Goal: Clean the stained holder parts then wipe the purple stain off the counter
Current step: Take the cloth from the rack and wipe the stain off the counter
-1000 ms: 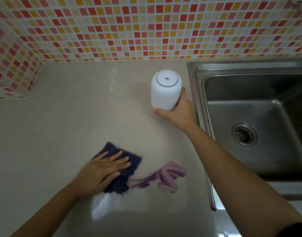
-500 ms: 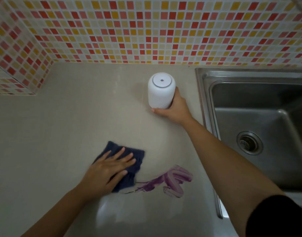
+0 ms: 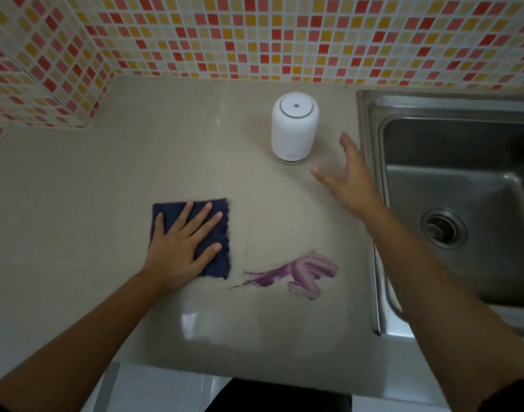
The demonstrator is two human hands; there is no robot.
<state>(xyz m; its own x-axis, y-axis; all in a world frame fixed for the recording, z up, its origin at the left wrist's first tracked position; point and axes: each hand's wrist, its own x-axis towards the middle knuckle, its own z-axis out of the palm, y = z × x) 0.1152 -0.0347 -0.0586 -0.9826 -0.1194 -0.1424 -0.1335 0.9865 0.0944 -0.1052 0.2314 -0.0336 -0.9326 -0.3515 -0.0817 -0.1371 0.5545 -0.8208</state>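
Smooth, glossy finish on beige counter [image 3: 106, 203], polished-stone look, pale glare near front edge. Dark blue cloth [image 3: 220, 266]: woven fabric, coarse, matt, fuzzy along edges. White holder [image 3: 295, 129]: plastic by the look, smooth, satin to matt, thin grey ring inset on top. Purple stain [image 3: 293, 272]: streaky matt smear, thin enough to show counter between strokes. Sink [image 3: 463, 188]: brushed metal, dull sheen, soft reflections. Drain [image 3: 444, 228]: metal too, brighter at rim. Wall tiles [image 3: 284, 34]: small glazed mosaic squares, slight gloss, pale matt grout between.
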